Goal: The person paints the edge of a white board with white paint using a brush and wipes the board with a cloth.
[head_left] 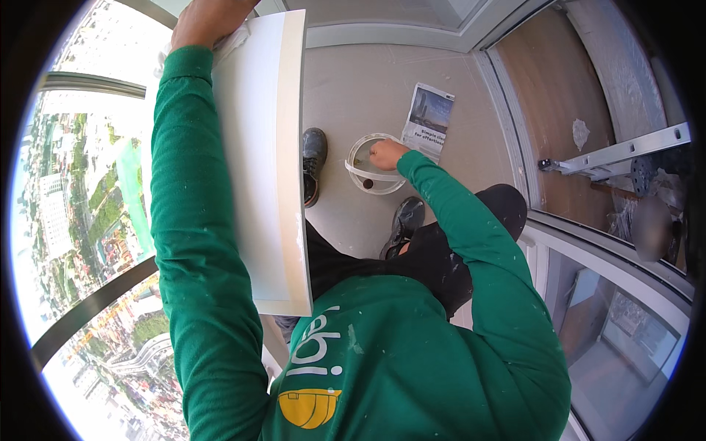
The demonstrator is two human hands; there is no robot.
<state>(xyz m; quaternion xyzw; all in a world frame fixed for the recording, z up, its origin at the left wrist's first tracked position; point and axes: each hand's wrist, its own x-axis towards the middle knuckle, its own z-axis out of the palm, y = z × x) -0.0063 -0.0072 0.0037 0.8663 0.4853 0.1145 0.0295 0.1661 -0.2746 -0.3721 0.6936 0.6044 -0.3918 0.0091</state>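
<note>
Showing in view are one white bucket point(375, 173), one white board point(266, 158), one folded paper leaflet point(429, 120), two dark shoes point(315, 163), one metal ladder point(618, 153) and two hands point(387, 153).

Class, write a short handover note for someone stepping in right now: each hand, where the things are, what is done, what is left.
Left hand: raised, pressing a white cloth at the top of the white panel.
Right hand: down in the white bucket on the floor; what it grips is hidden.
Folded newspaper lies beside the bucket.
Done: cannot tell from this view.
Left: likely working the panel with whatever comes out of the bucket.
</note>
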